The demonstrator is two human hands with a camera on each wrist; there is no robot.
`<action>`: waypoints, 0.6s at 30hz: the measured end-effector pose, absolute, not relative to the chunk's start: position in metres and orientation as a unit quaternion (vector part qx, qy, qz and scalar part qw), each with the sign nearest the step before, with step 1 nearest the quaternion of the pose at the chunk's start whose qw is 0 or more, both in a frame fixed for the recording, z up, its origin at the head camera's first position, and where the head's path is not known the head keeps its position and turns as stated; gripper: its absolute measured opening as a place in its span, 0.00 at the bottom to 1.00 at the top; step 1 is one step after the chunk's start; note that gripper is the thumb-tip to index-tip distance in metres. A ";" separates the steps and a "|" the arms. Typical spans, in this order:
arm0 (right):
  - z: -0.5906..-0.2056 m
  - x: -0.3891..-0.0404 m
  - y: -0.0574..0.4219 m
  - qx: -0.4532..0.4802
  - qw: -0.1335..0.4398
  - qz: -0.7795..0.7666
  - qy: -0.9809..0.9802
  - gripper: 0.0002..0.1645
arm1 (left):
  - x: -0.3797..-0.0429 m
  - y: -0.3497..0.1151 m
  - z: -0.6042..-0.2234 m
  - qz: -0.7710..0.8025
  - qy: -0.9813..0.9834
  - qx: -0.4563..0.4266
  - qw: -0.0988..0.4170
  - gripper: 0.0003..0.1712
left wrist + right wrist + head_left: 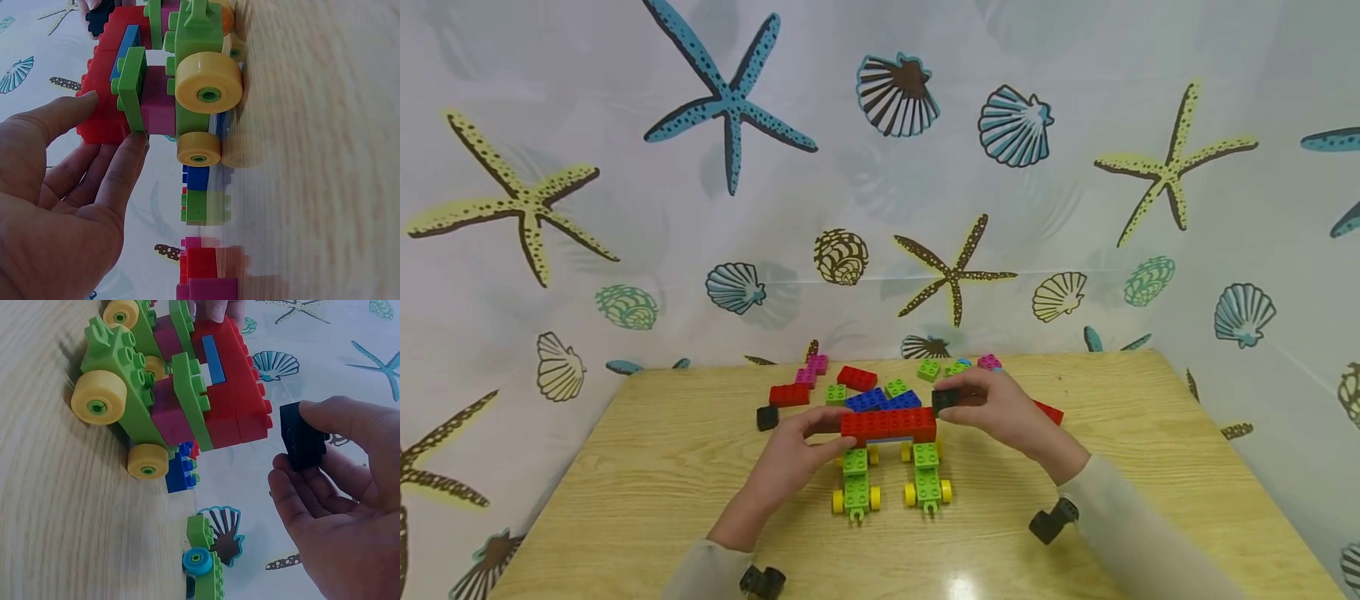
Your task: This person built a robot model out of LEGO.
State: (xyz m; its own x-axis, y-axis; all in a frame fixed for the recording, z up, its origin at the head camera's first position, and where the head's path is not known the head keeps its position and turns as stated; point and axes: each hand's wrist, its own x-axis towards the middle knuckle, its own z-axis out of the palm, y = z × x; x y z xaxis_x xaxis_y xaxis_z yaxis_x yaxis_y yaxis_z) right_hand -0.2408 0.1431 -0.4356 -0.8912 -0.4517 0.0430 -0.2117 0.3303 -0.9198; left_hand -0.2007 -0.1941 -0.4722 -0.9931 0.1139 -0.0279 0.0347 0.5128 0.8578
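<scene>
Pinching one black block (943,402) with the right hand (1003,408) just beside one red-topped build (889,423), clamping its left end with the left hand (793,454); standing on two green wheeled bases (856,488) between the table's (677,475) side edges

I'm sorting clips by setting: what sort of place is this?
Probably an indoor play or recording corner: a wooden table, a wheeled toy-brick build on it, and a shell-and-starfish cloth behind.

Even, diffuse light, small glare spot on tabletop (992,554), dimmer wrist views
</scene>
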 end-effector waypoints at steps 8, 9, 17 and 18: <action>-0.440 -0.242 0.136 -0.219 0.118 -0.538 0.806 0.22 | -0.201 -0.195 -0.473 0.497 0.866 0.046 0.043 0.24; -0.440 -0.242 0.136 -0.220 0.118 -0.537 0.806 0.23 | -0.201 -0.195 -0.473 0.497 0.865 0.048 0.042 0.24; -0.440 -0.242 0.135 -0.220 0.123 -0.535 0.806 0.23 | -0.200 -0.196 -0.472 0.495 0.866 0.050 0.038 0.25; -0.440 -0.242 0.134 -0.222 0.123 -0.533 0.807 0.23 | -0.200 -0.196 -0.472 0.495 0.866 0.050 0.038 0.25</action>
